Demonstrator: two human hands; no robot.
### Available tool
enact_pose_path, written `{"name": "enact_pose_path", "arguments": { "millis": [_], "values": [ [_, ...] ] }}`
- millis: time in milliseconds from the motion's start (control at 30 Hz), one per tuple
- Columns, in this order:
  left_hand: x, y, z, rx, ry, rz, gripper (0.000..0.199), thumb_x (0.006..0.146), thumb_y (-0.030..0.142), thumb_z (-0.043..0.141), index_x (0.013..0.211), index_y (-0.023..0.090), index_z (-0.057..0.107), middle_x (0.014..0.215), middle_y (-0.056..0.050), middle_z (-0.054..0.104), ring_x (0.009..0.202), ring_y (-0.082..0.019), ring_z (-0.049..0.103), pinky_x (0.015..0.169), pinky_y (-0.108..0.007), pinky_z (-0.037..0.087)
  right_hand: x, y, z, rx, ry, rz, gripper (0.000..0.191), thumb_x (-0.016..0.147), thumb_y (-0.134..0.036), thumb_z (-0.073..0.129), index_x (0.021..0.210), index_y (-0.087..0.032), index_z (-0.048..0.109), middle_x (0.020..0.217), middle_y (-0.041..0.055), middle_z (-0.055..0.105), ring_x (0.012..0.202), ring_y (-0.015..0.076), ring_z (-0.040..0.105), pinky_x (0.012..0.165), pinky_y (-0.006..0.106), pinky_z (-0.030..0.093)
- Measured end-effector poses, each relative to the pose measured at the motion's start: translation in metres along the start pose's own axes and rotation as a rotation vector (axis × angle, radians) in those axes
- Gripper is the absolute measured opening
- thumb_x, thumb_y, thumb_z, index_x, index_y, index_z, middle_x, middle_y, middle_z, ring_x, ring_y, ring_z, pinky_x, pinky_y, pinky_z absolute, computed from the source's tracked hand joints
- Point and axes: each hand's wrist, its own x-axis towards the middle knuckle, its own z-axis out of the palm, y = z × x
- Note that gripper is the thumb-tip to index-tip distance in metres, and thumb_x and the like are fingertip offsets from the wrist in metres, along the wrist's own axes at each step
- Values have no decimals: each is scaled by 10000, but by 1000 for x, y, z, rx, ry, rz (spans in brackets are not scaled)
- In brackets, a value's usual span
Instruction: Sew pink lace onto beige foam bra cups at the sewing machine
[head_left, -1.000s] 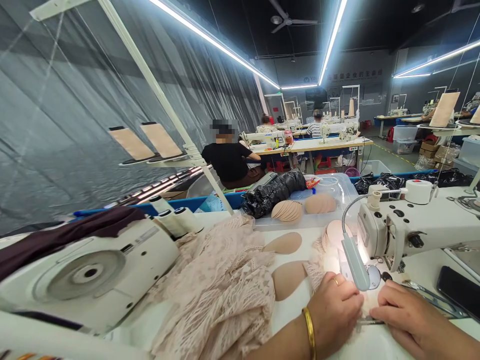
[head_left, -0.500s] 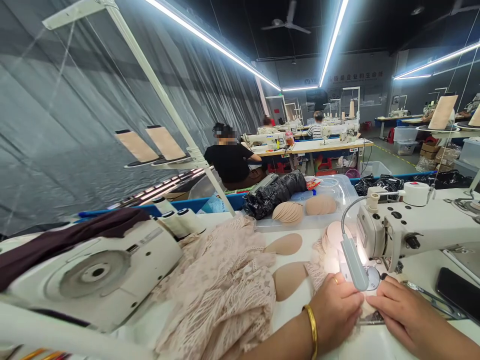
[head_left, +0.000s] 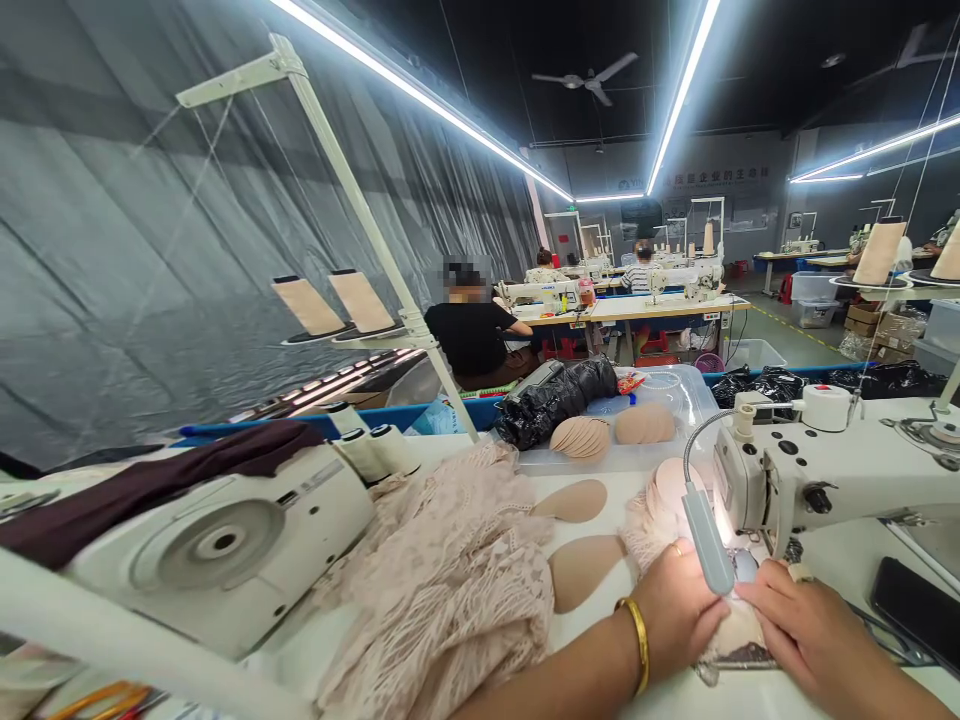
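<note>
My left hand [head_left: 679, 612], with a gold bangle at the wrist, has its fingers closed at the edge of a pale pink-beige fabric piece [head_left: 739, 632]. Opposite it, my right hand [head_left: 810, 622] presses closed fingers on the same piece. Both hands are just in front of the needle area of a white sewing machine [head_left: 780, 470], which the grey lamp head [head_left: 709, 545] partly hides. Pale lace [head_left: 641, 525] bunches beyond my left hand, with rounded pink pieces [head_left: 675, 485] on it. Two beige cup-shaped pads [head_left: 589, 572] lie to the left.
A heap of beige lace [head_left: 450, 570] covers the table's middle-left. Further back, a clear plastic bin lid [head_left: 690, 400] bears stacked beige pads [head_left: 581, 438] and a black plastic-wrapped bundle [head_left: 555, 400]. At right lies a black phone [head_left: 919, 605]; another machine [head_left: 225, 540] stands left.
The view has shifted slightly. Both hands sit a little lower against the machine, and more of the pale fabric shows between them. My right hand now covers more of the metal tool beside it.
</note>
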Motion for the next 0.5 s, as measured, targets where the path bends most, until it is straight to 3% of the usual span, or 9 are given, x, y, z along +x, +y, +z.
{"name": "enact_pose_path", "arguments": {
  "millis": [300,500],
  "values": [
    [3,-8,11,-28,57,-48,53,940,232,724,966,189,712,1110,-89,761,1015,-244,702,949,-385,565,0,10,6,-11,-50,44,289,1075,-170,387,1190,-276,629,1062,70,740,810,235,747,649,346,539],
    [5,-7,9,-21,37,-49,56,932,222,714,983,199,711,1102,-71,765,1018,-250,706,955,-393,564,0,10,7,-36,3,27,291,1061,-160,412,1195,-283,639,1041,57,762,748,230,740,611,345,520]
  ]
}}
